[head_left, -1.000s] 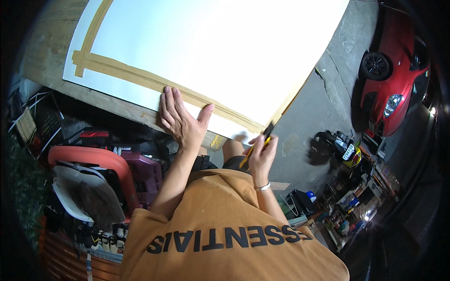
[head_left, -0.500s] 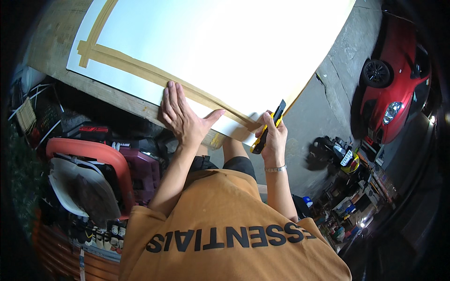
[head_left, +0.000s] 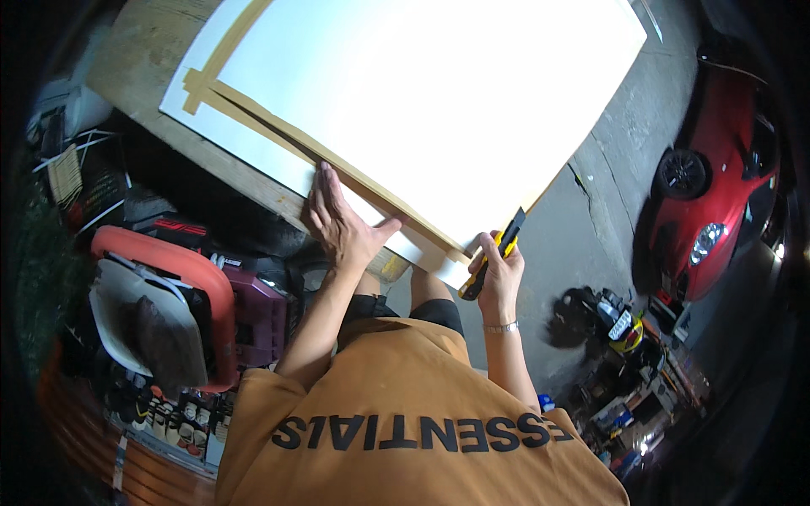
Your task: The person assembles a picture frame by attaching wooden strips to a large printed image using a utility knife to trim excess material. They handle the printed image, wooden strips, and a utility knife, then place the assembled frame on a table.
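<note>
A white sheet or board [head_left: 422,93] lies before me, with brown tape [head_left: 229,44] along its left and near sides, crossing at the near-left corner. Along the near side, a long brown strip [head_left: 371,184] stands partly raised, with a dark gap beneath it. My left hand [head_left: 342,226] rests on the near border, fingers stretched out and thumb spread. At the near-right corner, my right hand [head_left: 501,280] grips a yellow and black utility knife [head_left: 510,233], its dark blade end pointing away from me. That hand's thumb and fingers are at the strip's end; whether they pinch it is unclear.
The board lies on a wooden tabletop [head_left: 139,63]. A red-orange chair [head_left: 202,261] and a purple case [head_left: 257,312] stand at the left. To the right are grey concrete floor [head_left: 582,228], a red car [head_left: 713,185] and a motorcycle [head_left: 603,320].
The gap under the near brown strip has opened wider and reaches farther left. The whole view has shifted, with the board appearing farther right. Both hands stay at the board's near edge.
</note>
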The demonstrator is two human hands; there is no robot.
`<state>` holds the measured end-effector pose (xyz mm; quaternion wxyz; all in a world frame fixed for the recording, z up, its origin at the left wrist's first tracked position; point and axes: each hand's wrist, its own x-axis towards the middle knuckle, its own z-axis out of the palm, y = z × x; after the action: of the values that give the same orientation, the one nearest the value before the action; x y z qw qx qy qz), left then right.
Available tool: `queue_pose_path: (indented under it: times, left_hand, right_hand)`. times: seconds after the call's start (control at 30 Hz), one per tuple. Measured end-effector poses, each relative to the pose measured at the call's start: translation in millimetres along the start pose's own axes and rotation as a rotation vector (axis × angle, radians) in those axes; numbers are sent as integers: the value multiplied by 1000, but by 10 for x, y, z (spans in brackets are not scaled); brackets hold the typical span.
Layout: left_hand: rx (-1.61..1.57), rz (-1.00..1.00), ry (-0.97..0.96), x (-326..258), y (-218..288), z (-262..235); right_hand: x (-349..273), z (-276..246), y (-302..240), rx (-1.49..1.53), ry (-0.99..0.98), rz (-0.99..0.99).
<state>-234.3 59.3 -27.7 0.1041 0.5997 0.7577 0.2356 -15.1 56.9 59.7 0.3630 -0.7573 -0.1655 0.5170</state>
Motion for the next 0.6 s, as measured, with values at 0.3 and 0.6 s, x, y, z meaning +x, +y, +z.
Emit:
queue_pose_path:
  times: [0.3,0.6]
  left_hand:
    - [-33,-21,32,-134,-98,98]
    - [-304,-501,418,-826,681,97]
  right_hand:
    - [-49,-277,-174,2,-191,-61]
    - [656,-905,-490,-279,-968,4]
